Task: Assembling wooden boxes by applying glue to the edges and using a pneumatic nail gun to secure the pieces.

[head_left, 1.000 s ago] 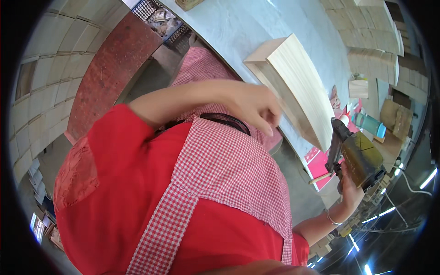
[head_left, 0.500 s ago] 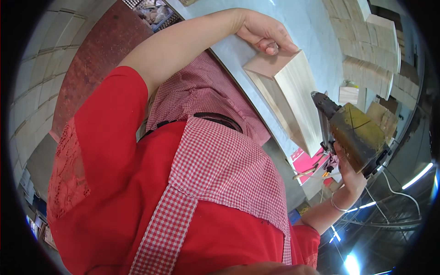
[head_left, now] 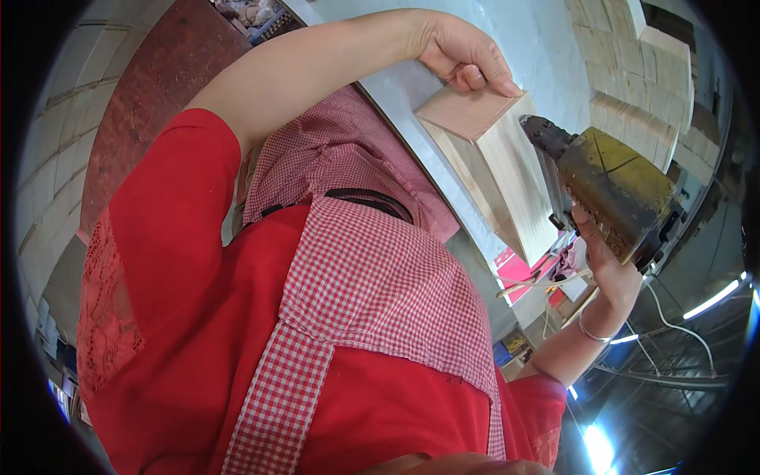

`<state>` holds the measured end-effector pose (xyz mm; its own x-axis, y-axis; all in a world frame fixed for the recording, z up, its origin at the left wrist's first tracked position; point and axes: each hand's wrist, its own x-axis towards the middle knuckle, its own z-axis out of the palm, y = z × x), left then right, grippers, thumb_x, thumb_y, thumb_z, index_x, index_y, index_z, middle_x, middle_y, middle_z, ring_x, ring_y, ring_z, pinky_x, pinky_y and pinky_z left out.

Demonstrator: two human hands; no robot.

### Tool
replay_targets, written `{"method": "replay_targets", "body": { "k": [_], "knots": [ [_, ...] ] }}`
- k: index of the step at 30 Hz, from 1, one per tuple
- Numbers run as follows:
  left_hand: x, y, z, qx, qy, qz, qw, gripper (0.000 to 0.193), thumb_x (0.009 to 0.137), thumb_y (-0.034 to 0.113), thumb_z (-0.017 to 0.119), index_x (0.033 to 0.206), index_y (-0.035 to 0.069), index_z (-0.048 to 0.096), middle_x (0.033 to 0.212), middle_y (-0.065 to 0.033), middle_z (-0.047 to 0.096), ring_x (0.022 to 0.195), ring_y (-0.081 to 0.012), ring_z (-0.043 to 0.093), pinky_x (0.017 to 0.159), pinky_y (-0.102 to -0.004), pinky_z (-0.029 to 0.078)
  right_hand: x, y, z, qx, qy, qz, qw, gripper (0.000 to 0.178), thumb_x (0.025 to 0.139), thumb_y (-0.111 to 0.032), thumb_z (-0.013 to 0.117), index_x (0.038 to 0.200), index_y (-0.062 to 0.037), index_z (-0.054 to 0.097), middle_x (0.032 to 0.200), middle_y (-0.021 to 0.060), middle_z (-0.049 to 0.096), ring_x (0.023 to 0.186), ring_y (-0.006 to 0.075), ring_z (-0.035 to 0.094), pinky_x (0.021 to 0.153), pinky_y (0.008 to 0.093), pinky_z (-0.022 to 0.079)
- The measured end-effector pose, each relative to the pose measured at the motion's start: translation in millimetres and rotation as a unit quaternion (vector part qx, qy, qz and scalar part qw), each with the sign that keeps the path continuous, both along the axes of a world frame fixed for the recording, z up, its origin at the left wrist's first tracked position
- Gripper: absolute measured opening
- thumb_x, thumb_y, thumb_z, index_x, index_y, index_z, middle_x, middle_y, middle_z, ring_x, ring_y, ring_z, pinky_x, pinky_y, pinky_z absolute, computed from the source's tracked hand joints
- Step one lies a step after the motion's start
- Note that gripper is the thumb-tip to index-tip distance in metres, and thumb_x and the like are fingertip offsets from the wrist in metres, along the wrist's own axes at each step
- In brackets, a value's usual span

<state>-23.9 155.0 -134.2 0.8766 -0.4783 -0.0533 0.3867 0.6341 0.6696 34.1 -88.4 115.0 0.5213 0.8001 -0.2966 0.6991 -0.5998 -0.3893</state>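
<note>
A wooden box frame (head_left: 518,178) of pale boards, with a flat end panel, stands on the light blue worktable (head_left: 546,47). My left hand (head_left: 469,57) is closed, its fingertips pinching the top edge of the end panel at the corner. In my right hand (head_left: 608,257) is a worn yellow and black nail gun (head_left: 617,174), my fingers wrapped round its handle, partly hidden behind its body. The gun's dark nose lies over the long side board near the end panel; I cannot tell whether it touches.
Stacked pale wooden pieces (head_left: 625,67) fill the far right of the worktable. Past the box's lower end lie a pink sheet (head_left: 514,273) and small tools. A pale hose (head_left: 677,324) curves beside my right arm. A basket (head_left: 261,17) stands at the upper left.
The nail gun has moved up and left along the side board, closer to the end panel. The end panel has shifted slightly, with my left hand still at its edge.
</note>
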Motion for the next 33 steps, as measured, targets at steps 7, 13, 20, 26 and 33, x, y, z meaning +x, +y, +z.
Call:
{"method": "replay_targets", "body": {
  "k": [7, 13, 20, 26, 33],
  "knots": [
    [-2, 0, -5, 0.023, -0.037, 0.012, 0.999, 0.019, 0.092, 0.023, 0.070, 0.088, 0.005, 0.067, 0.064, 0.0059, 0.052, 0.049, 0.0003, 0.039, 0.049, -0.0186, 0.029, 11, -3, -2, -0.047, -0.017, -0.028, 0.998, 0.036, 0.081, -0.005, 0.080, 0.113, 0.0021, 0.067, 0.110, 0.0082, 0.071, 0.095, 0.0168, 0.065, 0.086, 0.0291, 0.050],
    [-53, -9, 15, 0.352, -0.257, 0.274, 0.857, 0.081, 0.065, 0.028, 0.087, 0.136, 0.008, 0.053, 0.126, -0.0050, 0.056, 0.102, -0.0189, 0.059, 0.086, -0.0334, 0.046, 16, -6, -3, -0.053, -0.021, 0.003, 0.998, 0.035, 0.082, -0.005, 0.080, 0.114, 0.0021, 0.068, 0.108, 0.0084, 0.072, 0.094, 0.0169, 0.065, 0.085, 0.0287, 0.050],
    [-58, -18, 13, 0.406, -0.288, 0.307, 0.811, 0.095, 0.053, 0.032, 0.091, 0.136, 0.010, 0.050, 0.132, -0.0078, 0.052, 0.118, -0.0269, 0.051, 0.104, -0.0416, 0.042, 18, -3, -1, -0.073, -0.031, 0.013, 0.997, 0.034, 0.082, -0.005, 0.079, 0.114, 0.0021, 0.068, 0.108, 0.0090, 0.072, 0.094, 0.0172, 0.066, 0.085, 0.0291, 0.051],
    [-51, -17, 9, 0.396, -0.301, 0.300, 0.814, 0.093, 0.052, 0.032, 0.090, 0.133, 0.010, 0.051, 0.130, -0.0076, 0.052, 0.118, -0.0268, 0.051, 0.106, -0.0416, 0.041, 16, -2, -2, -0.026, -0.035, 0.052, 0.998, 0.034, 0.083, -0.005, 0.079, 0.114, 0.0020, 0.068, 0.108, 0.0090, 0.072, 0.094, 0.0172, 0.066, 0.085, 0.0301, 0.051],
    [-51, -20, 8, 0.397, -0.300, 0.306, 0.811, 0.088, 0.053, 0.029, 0.088, 0.131, 0.011, 0.051, 0.127, -0.0077, 0.052, 0.119, -0.0256, 0.048, 0.106, -0.0409, 0.039, 15, 8, -2, 0.017, -0.011, -0.072, 0.997, 0.044, 0.076, -0.007, 0.085, 0.114, 0.0019, 0.065, 0.110, 0.0119, 0.070, 0.096, 0.0198, 0.067, 0.084, 0.0323, 0.054]
  ]
}}
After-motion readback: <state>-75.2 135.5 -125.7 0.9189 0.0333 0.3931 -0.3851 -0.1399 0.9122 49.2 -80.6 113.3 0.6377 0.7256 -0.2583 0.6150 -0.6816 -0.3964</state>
